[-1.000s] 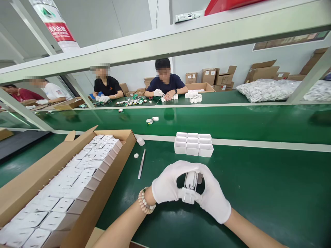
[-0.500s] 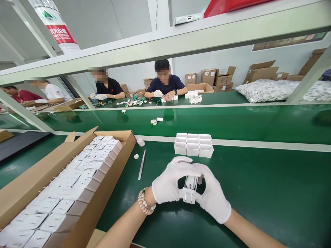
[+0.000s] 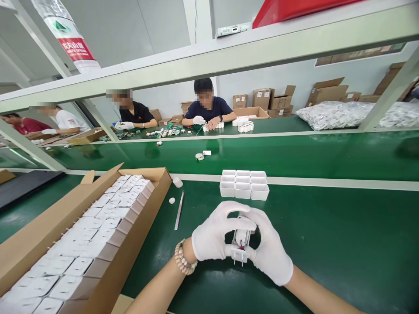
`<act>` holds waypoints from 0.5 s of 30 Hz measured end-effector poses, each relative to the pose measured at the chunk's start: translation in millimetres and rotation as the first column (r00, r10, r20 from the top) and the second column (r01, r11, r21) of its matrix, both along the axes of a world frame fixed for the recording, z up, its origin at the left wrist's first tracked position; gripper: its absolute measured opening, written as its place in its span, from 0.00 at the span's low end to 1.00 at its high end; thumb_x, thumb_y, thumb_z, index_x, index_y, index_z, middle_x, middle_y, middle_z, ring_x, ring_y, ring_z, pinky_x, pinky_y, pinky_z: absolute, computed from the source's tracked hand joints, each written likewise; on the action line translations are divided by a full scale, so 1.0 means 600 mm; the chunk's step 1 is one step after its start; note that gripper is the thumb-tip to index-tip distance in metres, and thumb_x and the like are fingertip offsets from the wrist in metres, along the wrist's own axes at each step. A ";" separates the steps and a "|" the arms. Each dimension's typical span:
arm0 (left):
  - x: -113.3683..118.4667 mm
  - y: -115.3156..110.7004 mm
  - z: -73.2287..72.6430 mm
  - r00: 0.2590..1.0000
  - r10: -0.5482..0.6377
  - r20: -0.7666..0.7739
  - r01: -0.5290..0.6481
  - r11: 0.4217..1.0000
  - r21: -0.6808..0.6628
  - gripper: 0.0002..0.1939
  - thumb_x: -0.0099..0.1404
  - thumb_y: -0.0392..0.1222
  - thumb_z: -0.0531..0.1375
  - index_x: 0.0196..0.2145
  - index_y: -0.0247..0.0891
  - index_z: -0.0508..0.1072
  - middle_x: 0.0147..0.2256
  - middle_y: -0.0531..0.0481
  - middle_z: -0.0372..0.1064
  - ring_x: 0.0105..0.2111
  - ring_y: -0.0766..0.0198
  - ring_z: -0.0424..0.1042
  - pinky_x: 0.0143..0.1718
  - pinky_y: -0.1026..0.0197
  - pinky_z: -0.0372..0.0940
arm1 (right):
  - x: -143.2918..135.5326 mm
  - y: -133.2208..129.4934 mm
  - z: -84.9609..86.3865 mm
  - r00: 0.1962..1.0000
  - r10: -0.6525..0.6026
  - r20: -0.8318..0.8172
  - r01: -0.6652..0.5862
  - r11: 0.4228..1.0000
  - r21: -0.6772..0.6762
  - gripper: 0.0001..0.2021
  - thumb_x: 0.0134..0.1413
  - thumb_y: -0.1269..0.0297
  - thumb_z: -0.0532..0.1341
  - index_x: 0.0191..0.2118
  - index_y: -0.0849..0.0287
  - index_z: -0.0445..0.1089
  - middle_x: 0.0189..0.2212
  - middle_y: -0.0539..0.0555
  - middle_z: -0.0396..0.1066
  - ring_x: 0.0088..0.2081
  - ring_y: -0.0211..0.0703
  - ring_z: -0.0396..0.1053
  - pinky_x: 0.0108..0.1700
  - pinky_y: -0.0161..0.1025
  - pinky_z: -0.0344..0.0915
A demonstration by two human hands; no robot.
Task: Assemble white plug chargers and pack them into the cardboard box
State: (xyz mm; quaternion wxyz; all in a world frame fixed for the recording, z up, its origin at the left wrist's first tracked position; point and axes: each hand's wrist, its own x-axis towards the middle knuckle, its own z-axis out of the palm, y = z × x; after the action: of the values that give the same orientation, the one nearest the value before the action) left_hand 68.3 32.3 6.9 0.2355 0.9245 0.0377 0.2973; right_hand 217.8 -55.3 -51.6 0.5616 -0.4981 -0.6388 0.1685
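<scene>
Both hands wear white gloves and meet around a small white plug device [image 3: 241, 237] above the green work surface. My left hand [image 3: 216, 231] grips it from the left, fingers across its upper part and thumb at its lower edge. From the right, my right hand [image 3: 270, 246] holds the same device, fingertips behind its top. Metal prongs point down from the plug end, and a bit of red wire shows inside. Beyond the hands stands a block of open white housings [image 3: 243, 190]. Metal tweezers [image 3: 179, 210] lie to the left, near a small white disc [image 3: 172, 200].
A cardboard box [image 3: 144, 218] full of white plug units fills the left side. Behind the work surface runs a green conveyor [image 3: 294, 152] with small parts on it. A metal shelf beam [image 3: 196, 59] crosses above. Several people sit across the line.
The plug device has tilted in my hands, so its prongs now point downward and red wire shows. My left fingers have shifted across its upper part. Small parts on the conveyor have moved slightly right.
</scene>
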 end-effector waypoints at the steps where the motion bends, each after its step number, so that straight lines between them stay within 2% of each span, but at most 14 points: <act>1: -0.001 0.000 -0.002 1.000 -0.010 -0.005 0.010 1.000 -0.005 0.30 0.51 0.51 0.68 0.50 0.44 0.67 0.52 0.43 0.59 0.52 0.55 0.62 0.54 0.53 0.60 | 0.000 -0.001 -0.001 1.000 -0.010 0.003 0.010 1.000 0.008 0.29 0.46 0.65 0.67 0.54 0.50 0.57 0.49 0.57 0.59 0.48 0.55 0.63 0.43 0.49 0.68; 5: 0.001 0.004 -0.012 1.000 0.000 0.012 0.000 1.000 -0.020 0.40 0.52 0.53 0.68 0.58 0.42 0.59 0.49 0.41 0.64 0.50 0.55 0.63 0.52 0.51 0.61 | -0.002 -0.002 -0.007 0.997 -0.068 -0.045 0.067 0.998 -0.014 0.35 0.43 0.68 0.67 0.57 0.52 0.53 0.51 0.59 0.54 0.48 0.55 0.62 0.43 0.49 0.69; 7: 0.004 0.006 -0.011 1.000 0.011 0.001 -0.011 1.000 -0.024 0.38 0.54 0.54 0.66 0.57 0.39 0.59 0.46 0.40 0.67 0.46 0.55 0.66 0.49 0.51 0.62 | -0.001 -0.002 -0.011 0.996 -0.056 -0.075 0.053 0.998 -0.044 0.38 0.43 0.70 0.66 0.59 0.51 0.49 0.53 0.60 0.51 0.50 0.55 0.61 0.47 0.52 0.67; 9: 0.008 0.005 -0.005 0.999 -0.004 -0.036 0.004 1.000 -0.015 0.31 0.57 0.55 0.63 0.54 0.38 0.63 0.41 0.41 0.70 0.41 0.56 0.69 0.45 0.52 0.63 | 0.002 -0.002 -0.011 0.996 -0.009 -0.088 0.003 0.998 -0.070 0.40 0.44 0.71 0.65 0.61 0.51 0.46 0.55 0.61 0.49 0.52 0.56 0.59 0.52 0.55 0.64; 12: 0.011 0.002 0.009 0.998 -0.028 -0.065 0.030 0.999 0.033 0.23 0.60 0.54 0.60 0.48 0.39 0.66 0.32 0.46 0.70 0.33 0.59 0.70 0.38 0.56 0.65 | 0.017 0.001 -0.002 0.986 0.122 -0.112 -0.136 0.982 -0.127 0.41 0.47 0.69 0.63 0.64 0.50 0.41 0.58 0.61 0.47 0.54 0.56 0.59 0.56 0.56 0.59; 13: 0.011 0.001 0.013 0.998 -0.026 -0.060 0.029 0.998 0.057 0.21 0.60 0.53 0.60 0.47 0.39 0.67 0.30 0.48 0.70 0.32 0.60 0.69 0.37 0.57 0.64 | 0.025 0.002 0.005 0.969 0.197 -0.148 -0.220 0.963 -0.159 0.41 0.48 0.67 0.63 0.64 0.50 0.41 0.59 0.61 0.48 0.55 0.55 0.59 0.57 0.56 0.58; 15: 0.011 -0.001 0.017 1.000 -0.012 -0.028 0.015 0.993 0.116 0.20 0.59 0.52 0.61 0.45 0.40 0.67 0.29 0.50 0.69 0.31 0.62 0.69 0.35 0.58 0.63 | 0.041 0.005 0.022 0.886 0.348 -0.306 -0.419 0.883 -0.210 0.40 0.49 0.62 0.64 0.65 0.49 0.42 0.61 0.60 0.50 0.58 0.56 0.58 0.58 0.57 0.57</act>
State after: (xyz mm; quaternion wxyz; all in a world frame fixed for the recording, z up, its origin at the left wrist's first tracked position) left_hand 74.7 31.9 17.3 0.1828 0.9408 0.0172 0.2849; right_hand 242.7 -52.5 -38.4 0.5221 -0.4062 -0.6169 0.4264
